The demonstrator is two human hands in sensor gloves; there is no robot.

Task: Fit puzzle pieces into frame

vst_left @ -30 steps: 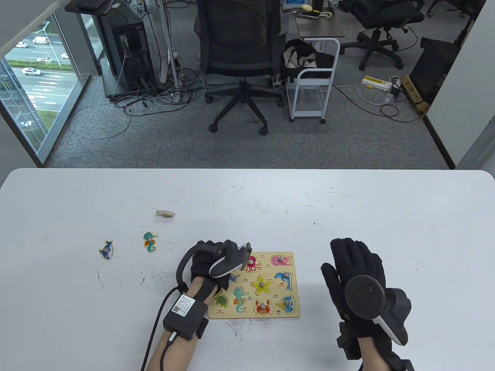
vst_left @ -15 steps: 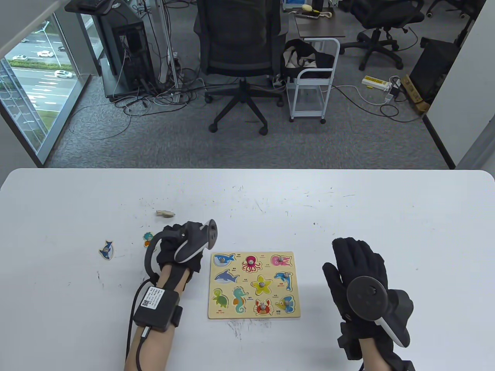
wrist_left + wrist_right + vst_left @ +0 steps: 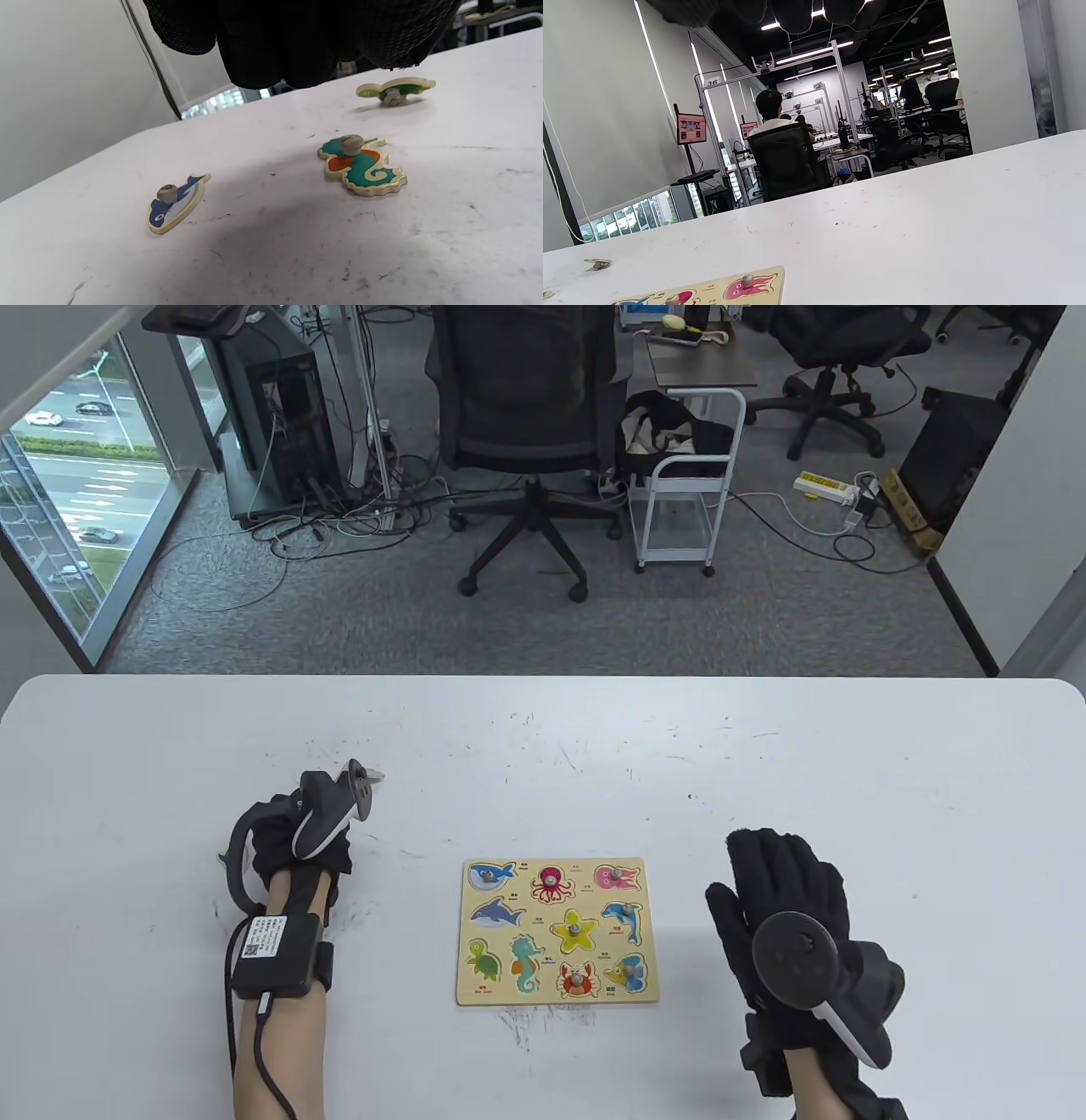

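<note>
Hovering over the seahorse piece (image 3: 362, 167), left hand (image 3: 293, 836), grip empty; right hand (image 3: 785, 891) flat, grip wide.

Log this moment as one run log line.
left hand: open, over seahorse piece | right hand: open, idle | frame: three slots unfilled

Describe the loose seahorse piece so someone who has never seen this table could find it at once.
Start at the white table and go left of the puzzle board, beneath the left hand. Three loose pieces lie there; the seahorse piece is the middle one. It alone is teal with an orange belly and curled tail, unlike the blue shark piece and green turtle piece.
</note>
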